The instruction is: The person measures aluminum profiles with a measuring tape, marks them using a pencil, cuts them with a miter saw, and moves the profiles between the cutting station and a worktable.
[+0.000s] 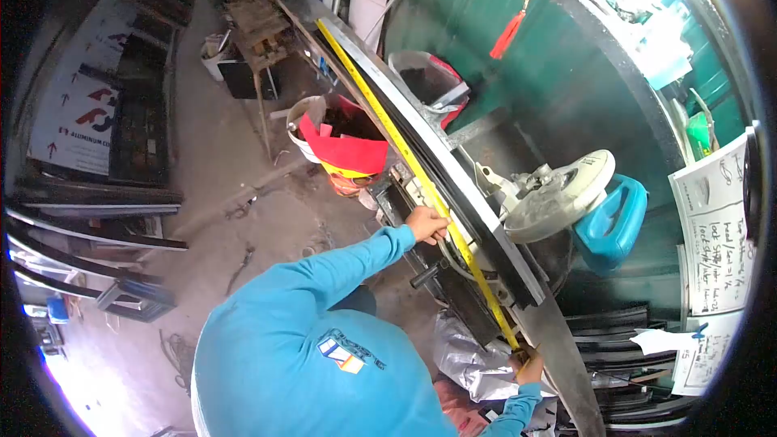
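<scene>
A long yellow tape measure [388, 125] lies extended along a narrow bench, beside long black and white bars [421, 133]. My left hand [427, 225] is closed at the tape's middle stretch, fingers pinching its edge. At the tape's lower end, my right hand [528, 364] is closed around it; the palm side and whatever sits inside it are partly hidden. Under the tape near my left hand is a dark metal machine part with a round handle [425, 277].
A white cutting machine [558, 198] and a blue jug [611, 222] stand right of the bars. Left of the bench is a bucket with red cloth [344, 150]. Silver sheeting [469, 356] lies near my right hand. Handwritten papers [716, 226] hang at right.
</scene>
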Demonstrator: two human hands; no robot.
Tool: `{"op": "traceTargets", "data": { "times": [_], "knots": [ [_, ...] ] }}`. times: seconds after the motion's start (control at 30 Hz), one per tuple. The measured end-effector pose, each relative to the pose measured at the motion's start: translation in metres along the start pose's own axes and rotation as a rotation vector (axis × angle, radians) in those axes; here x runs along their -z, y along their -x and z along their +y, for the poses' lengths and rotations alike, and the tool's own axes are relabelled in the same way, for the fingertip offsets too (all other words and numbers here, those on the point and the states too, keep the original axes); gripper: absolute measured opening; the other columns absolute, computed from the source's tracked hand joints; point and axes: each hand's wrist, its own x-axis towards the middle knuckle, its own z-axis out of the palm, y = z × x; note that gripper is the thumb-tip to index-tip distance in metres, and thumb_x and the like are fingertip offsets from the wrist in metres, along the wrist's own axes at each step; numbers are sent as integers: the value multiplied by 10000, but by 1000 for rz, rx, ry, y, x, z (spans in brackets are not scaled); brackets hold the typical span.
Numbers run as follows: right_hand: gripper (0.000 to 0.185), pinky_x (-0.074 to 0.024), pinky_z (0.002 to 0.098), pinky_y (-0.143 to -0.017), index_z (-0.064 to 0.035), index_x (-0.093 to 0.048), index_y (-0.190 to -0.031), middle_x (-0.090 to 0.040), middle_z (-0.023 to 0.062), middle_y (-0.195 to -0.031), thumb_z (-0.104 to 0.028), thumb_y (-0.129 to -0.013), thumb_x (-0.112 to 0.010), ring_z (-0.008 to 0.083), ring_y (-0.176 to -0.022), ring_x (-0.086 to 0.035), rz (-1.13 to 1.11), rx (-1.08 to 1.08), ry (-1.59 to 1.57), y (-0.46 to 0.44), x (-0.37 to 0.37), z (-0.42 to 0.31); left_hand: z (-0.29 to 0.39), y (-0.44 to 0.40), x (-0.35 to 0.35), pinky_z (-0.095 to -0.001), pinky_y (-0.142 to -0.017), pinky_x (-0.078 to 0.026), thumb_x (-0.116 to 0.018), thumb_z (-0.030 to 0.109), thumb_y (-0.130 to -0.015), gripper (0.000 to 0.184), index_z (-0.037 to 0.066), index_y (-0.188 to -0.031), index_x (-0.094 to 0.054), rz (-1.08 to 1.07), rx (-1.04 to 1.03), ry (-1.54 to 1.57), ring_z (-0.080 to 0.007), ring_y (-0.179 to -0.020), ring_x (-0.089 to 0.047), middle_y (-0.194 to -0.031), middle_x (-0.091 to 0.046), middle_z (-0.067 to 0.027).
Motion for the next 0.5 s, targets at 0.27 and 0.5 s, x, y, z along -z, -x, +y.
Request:
{"op": "traceTargets", "data": {
  "times": [0.27,0.5],
  "knots": [
    [338,-555,346,-640,-70,-591,-1135,-630,59,-908,-327,-930,-510,197,-726,-610,76,-89,-265,-12,-4,26,12,-6,4,-327,-549,-578,-658,320,-880,363,-43,-871,-649,-38,14,-19,-192,-670,-680,-813,-691,-120],
    [503,-518,401,-779,30,-647,-1048,-672,200,-904,-238,-654,-809,320,-822,-662,20,305,613,-4,2,-50,19,-21,6,-279,-584,-548,-603,274,-912,297,-7,-998,-644,-85,32,-84,-166,-703,-662,-854,-691,-90]
  ]
}}
